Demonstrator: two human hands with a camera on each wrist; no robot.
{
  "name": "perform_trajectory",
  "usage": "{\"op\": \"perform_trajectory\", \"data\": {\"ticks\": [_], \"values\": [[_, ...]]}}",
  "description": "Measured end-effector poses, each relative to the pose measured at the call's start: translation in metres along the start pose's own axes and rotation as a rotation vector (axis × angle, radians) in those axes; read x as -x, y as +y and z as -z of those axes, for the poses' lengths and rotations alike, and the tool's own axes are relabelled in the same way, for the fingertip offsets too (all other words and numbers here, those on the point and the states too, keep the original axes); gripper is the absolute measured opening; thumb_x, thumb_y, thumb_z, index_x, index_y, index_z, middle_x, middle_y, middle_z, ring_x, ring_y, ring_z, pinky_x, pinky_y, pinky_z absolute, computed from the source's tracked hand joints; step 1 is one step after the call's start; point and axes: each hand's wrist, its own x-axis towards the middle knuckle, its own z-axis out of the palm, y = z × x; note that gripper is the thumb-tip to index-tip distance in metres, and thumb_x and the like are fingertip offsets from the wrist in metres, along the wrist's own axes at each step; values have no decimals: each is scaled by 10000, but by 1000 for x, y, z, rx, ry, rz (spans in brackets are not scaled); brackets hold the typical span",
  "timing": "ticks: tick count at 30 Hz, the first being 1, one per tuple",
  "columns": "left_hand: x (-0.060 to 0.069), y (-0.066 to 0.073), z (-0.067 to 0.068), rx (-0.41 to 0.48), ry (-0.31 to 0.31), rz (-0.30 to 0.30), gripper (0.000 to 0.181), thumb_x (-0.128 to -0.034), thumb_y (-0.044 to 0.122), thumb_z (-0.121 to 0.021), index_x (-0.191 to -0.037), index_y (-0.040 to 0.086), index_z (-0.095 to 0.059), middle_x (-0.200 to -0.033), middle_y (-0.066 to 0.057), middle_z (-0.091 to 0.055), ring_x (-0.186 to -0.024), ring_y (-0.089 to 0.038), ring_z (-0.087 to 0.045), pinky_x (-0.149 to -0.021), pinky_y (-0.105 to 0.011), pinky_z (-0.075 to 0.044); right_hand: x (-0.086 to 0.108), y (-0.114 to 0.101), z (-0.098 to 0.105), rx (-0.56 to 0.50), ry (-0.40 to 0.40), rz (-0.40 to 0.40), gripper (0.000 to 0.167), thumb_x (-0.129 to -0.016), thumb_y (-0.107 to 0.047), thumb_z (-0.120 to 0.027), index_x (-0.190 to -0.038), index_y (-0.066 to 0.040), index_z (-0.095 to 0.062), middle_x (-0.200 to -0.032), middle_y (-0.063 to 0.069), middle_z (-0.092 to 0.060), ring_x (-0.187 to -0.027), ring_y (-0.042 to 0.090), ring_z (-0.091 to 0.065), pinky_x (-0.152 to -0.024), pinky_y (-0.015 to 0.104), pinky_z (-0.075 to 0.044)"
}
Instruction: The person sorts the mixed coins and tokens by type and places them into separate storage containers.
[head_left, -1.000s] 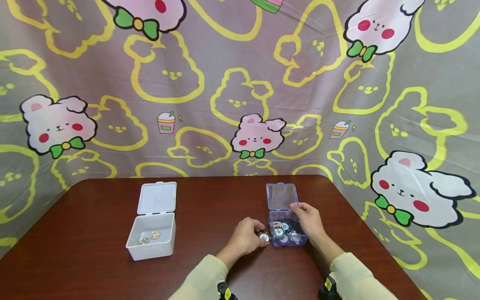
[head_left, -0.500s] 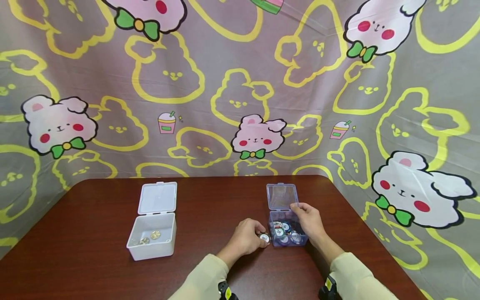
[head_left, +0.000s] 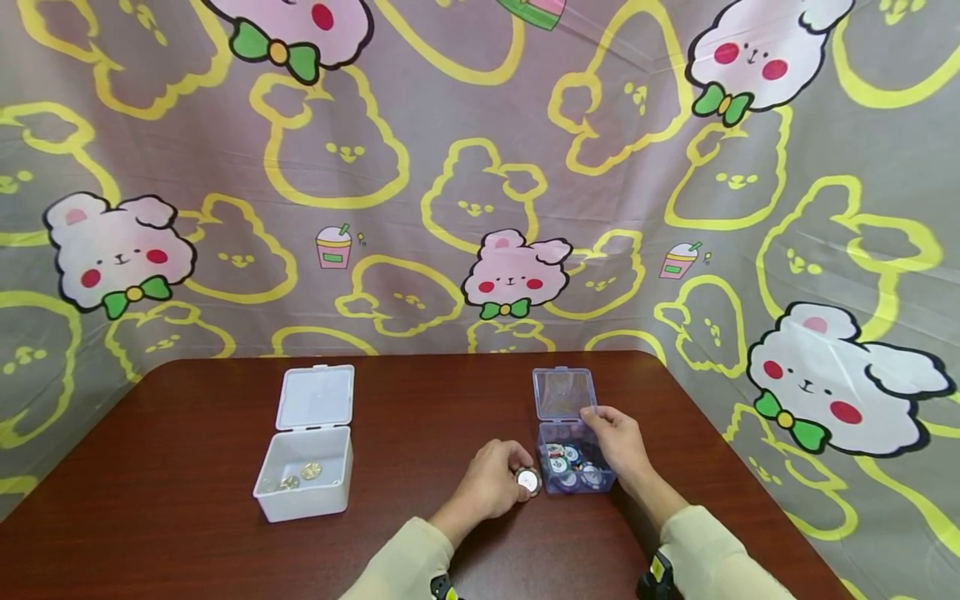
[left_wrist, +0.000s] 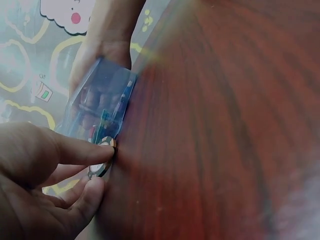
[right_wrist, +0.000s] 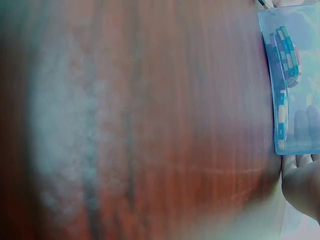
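A poker chip (head_left: 528, 481) with a white centre is pinched between the thumb and fingers of my left hand (head_left: 491, 478), just left of a see-through bluish plastic box (head_left: 555, 431). In the left wrist view the chip (left_wrist: 103, 159) is tilted, its edge close to the table. My right hand (head_left: 619, 442) holds the box at its right side, thumb at the rim near the hinge; its other fingers are partly hidden. Several poker chips (head_left: 559, 464) lie inside the box, some showing through its wall. The clear lid (head_left: 564, 393) stands raised at the back.
A white plastic box (head_left: 307, 503) with its lid (head_left: 316, 397) raised stands on the left of the brown table (head_left: 420, 400). Gold-coloured coins (head_left: 311, 471) lie in it. A patterned cloth (head_left: 420, 225) hangs behind the table and along its right side.
My left hand has shifted slightly toward me, and the chip now shows more of its white face. The right hand and the see-through box have stayed in place.
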Motion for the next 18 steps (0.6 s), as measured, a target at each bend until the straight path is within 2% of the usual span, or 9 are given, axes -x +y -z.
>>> {"op": "perform_trajectory", "data": {"ticks": [5, 9, 13, 18], "values": [[4, 1, 1, 29, 4, -7, 367, -610, -93, -866, -868, 98, -688, -805, -10, -561, -773, -148, -521, -715, -300, -434, 0, 1, 0, 4, 3, 4, 320, -1024, -223, -611, -1107, 84, -645, -876, 129, -752, -808, 132, -703, -764, 248, -540], [4, -2, 1, 108, 16, 5, 349, -617, -142, -811, -848, 93, -693, -758, 4, -586, -708, -94, -526, -670, -268, -444, 0, 1, 0, 9, 10, -1, 320, -1023, -226, -614, -1101, 83, -646, -875, 123, -752, -805, 132, -702, -763, 245, -538], [5, -5, 2, 254, 4, 36, 292, -656, -188, -752, -828, 41, -695, -706, -18, -584, -603, -70, -520, -577, -242, -465, 0, 0, -1, 10, 9, -3, 319, -1024, -225, -611, -1101, 83, -646, -889, 135, -752, -824, 153, -708, -786, 268, -545], [7, -8, 4, 475, -52, 85, 227, -705, -226, -714, -862, -64, -688, -695, -37, -561, -550, -113, -538, -497, -280, -530, 0, -1, -1, 9, 8, -1, 310, -1027, -218, -604, -1091, 82, -650, -885, 133, -751, -820, 152, -708, -782, 262, -542]]}}
